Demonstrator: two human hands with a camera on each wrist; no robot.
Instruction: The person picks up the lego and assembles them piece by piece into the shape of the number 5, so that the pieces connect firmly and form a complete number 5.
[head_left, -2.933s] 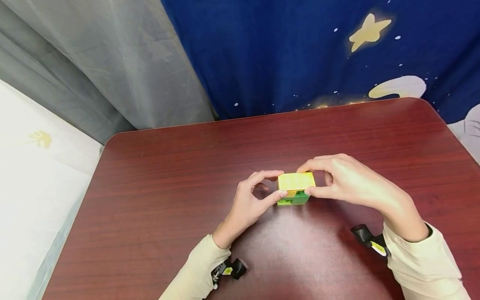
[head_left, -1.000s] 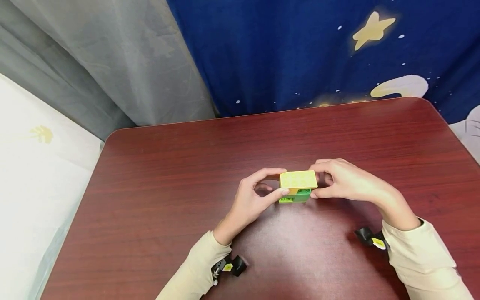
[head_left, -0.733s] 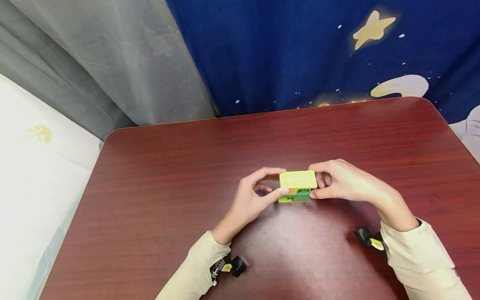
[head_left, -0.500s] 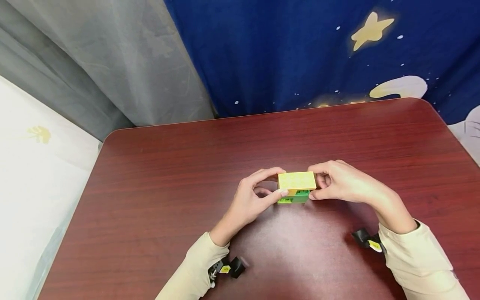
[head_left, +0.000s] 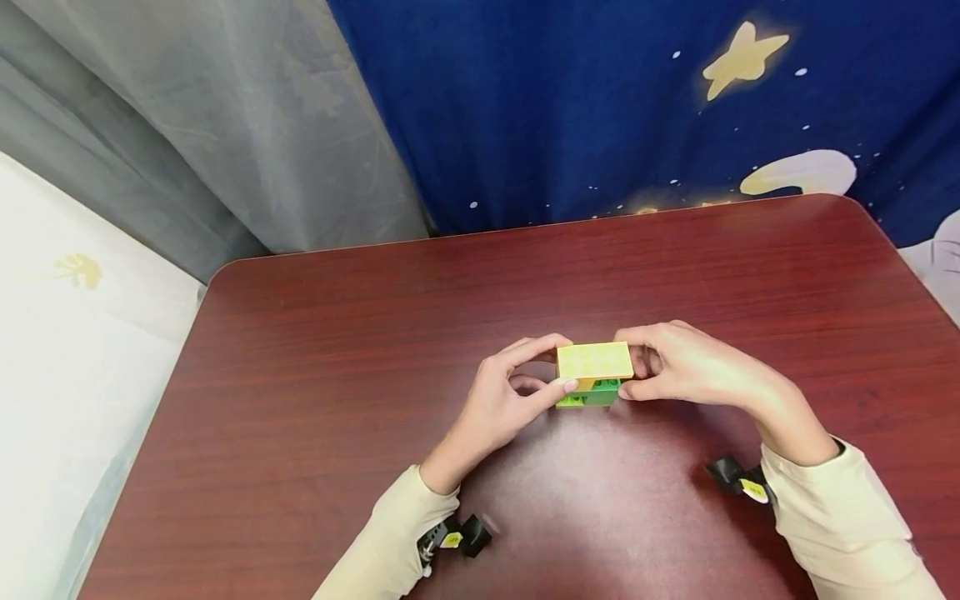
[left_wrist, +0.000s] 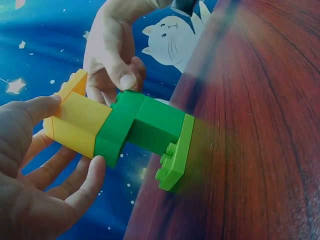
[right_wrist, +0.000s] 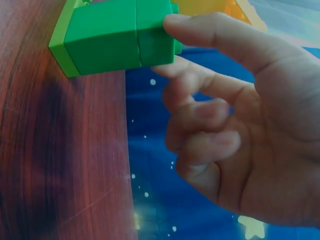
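Observation:
A stack of toy building blocks stands on the table between both hands. Its top is a flat yellow piece (head_left: 595,360), above a yellow block (left_wrist: 82,122). Below come two green blocks (left_wrist: 159,124), offset from each other, and a light green base plate (left_wrist: 180,156) with exposed studs. My left hand (head_left: 498,398) grips the yellow part from the left, thumb in front and fingers behind. From the right, my right hand (head_left: 697,367) pinches the upper green block (right_wrist: 154,37) between thumb and index finger; its other fingers curl free.
The reddish-brown table (head_left: 360,333) extends around the stack, its far edge along a grey curtain (head_left: 247,117) and a blue starry curtain (head_left: 570,108). Black wrist cameras (head_left: 474,535) hang beneath both sleeves. A white sheet (head_left: 82,367) lies beyond the left side.
My right hand has shifted from the yellow top piece's right end down and rightward to the green block. My left hand keeps its hold; the last second shows almost no movement.

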